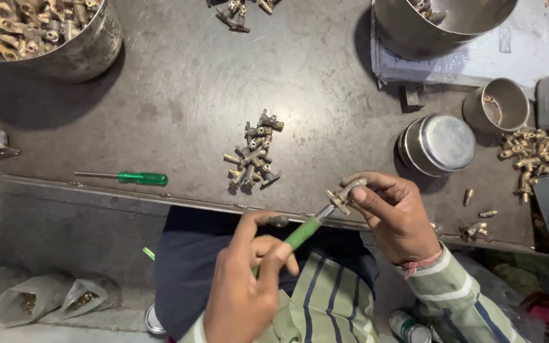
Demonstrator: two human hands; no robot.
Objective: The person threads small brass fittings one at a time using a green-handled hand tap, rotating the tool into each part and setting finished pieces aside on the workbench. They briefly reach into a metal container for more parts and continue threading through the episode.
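Just off the surface's [179, 95] near edge, the right hand [395, 216] pinches a small brass valve fitting [345, 194]. The left hand [246, 286] is clamped on a green-handled screwdriver [303, 234], its tip touching the fitting. Another green screwdriver [125, 178] lies near that edge.

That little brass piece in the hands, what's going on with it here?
A person at a dark metal workbench holds a small brass fitting in the right hand. The left hand grips a green-handled screwdriver, its tip set against the fitting. A pile of similar fittings lies in the middle of the bench, and another green screwdriver lies to the left. Steel bowls at the far side hold more brass parts.
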